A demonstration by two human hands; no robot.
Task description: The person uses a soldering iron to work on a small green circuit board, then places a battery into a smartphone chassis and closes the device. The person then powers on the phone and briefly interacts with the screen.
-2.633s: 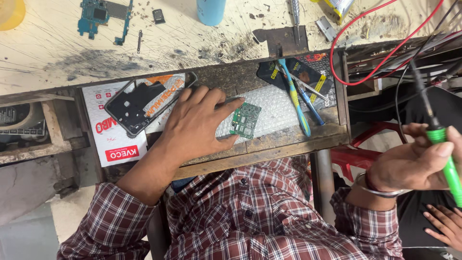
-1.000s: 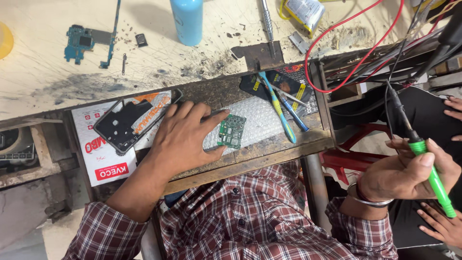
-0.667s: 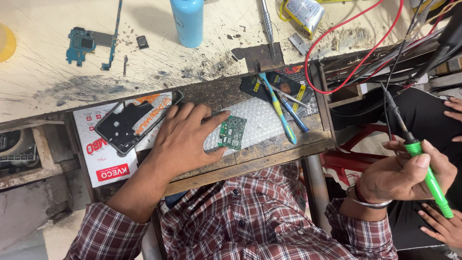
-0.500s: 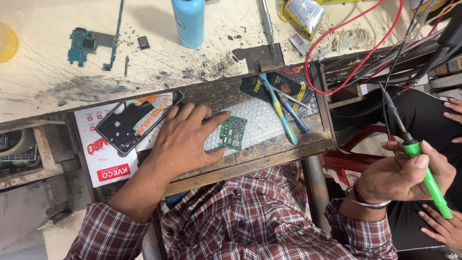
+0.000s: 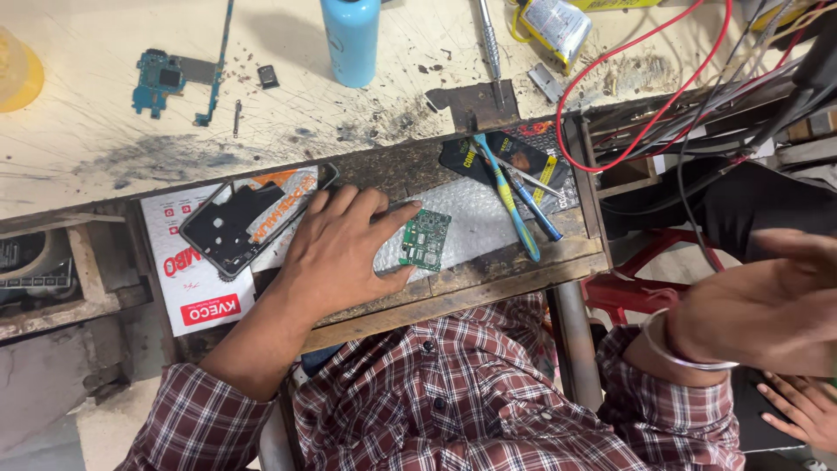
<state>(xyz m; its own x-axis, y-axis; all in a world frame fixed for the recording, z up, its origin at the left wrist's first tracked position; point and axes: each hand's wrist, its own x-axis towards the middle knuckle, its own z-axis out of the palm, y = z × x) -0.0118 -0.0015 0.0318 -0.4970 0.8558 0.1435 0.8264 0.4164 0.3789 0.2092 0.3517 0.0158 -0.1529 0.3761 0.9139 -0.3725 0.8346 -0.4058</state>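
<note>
Scarred workbench [image 5: 105, 131], one green circuit board [image 5: 425, 239], left hand [image 5: 336, 253] beside it

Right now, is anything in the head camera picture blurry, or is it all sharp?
In the head view, the right hand at the right edge is smeared by motion blur; the left hand, the small green circuit board it rests beside and the blue bottle are sharp. Lighting is even, without strong glare.

Scratched pale workbench [image 5: 105, 131], blue bottle [image 5: 350, 39], blue circuit board [image 5: 161, 80], open drawer [image 5: 488, 279], bubble wrap [image 5: 475, 222]
</note>
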